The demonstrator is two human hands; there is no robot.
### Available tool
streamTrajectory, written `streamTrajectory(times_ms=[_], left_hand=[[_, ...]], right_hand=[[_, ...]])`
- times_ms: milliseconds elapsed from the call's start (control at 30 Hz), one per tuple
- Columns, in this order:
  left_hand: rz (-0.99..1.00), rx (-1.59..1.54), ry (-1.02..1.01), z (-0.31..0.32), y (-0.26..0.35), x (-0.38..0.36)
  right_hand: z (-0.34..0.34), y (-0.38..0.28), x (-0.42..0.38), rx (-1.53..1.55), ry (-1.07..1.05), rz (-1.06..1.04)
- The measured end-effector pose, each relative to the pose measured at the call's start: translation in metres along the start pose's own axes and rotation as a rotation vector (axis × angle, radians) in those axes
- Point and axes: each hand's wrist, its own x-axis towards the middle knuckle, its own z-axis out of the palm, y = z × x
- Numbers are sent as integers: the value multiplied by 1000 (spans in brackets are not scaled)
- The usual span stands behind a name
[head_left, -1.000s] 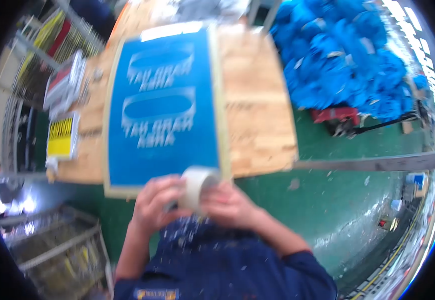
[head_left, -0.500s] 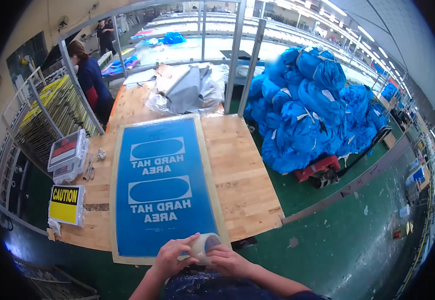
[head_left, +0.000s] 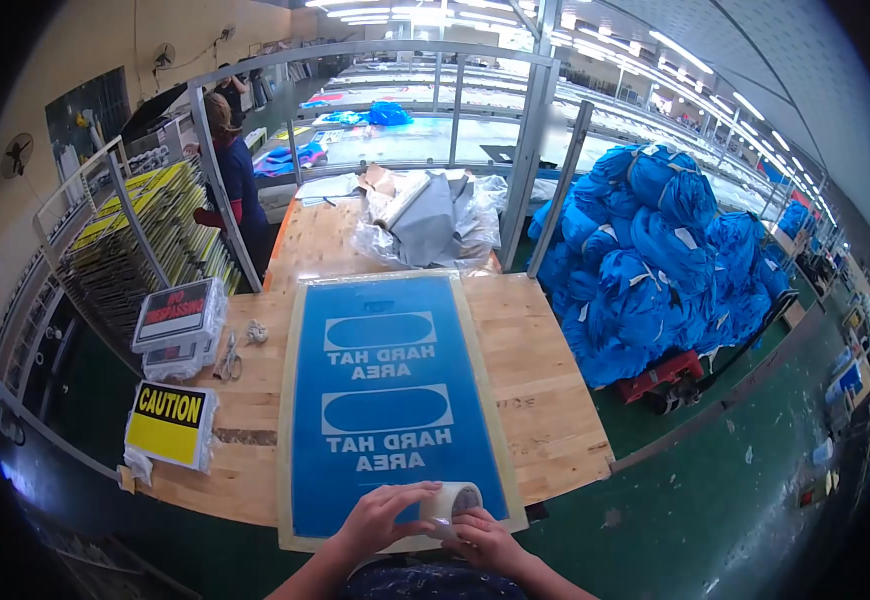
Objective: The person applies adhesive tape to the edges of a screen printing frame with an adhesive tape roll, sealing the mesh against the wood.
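A wide roll of clear packing tape point(head_left: 442, 506) is held over the near edge of a blue printing screen. My left hand point(head_left: 387, 517) has its fingers along the roll's left side. My right hand point(head_left: 482, 537) grips the roll from the right, its fingertips at the core opening. Beneath them lies the screen point(head_left: 388, 360) on a wooden table, with a pale taped border and mirrored "HARD HAT AREA" lettering printed twice below oval outlines.
Wrapped "CAUTION" signs point(head_left: 170, 425), "NO TRESPASSING" signs point(head_left: 180, 315) and scissors point(head_left: 228, 357) sit on the left of the table point(head_left: 545, 410). Grey sheeting point(head_left: 425, 220) lies at the back. Blue bundles point(head_left: 655, 250) are piled right, on a red pallet jack point(head_left: 662, 380). A person point(head_left: 235, 180) stands back left.
The view has tilted up and turned left, so the table and screen appear lower and further right. Both hands still hold the tape roll at the screen's near edge.
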Motion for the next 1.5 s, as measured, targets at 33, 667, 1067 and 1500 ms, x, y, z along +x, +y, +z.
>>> streamTrajectory(times_ms=[33,667,1067,1500], left_hand=[[2,0,12,-9,-5,-4],[-110,-320,-300,-101,-79,-73],[-64,-30,177,-109,-68,-103],[-262,-234,178,-104,-68,-108]], right_hand=[[8,-2,6,-2,-22,-1],[119,-64,47,-66,-60,122],[148,-52,68,-137,53,-100],[154,-52,65,-112,-9,-82]])
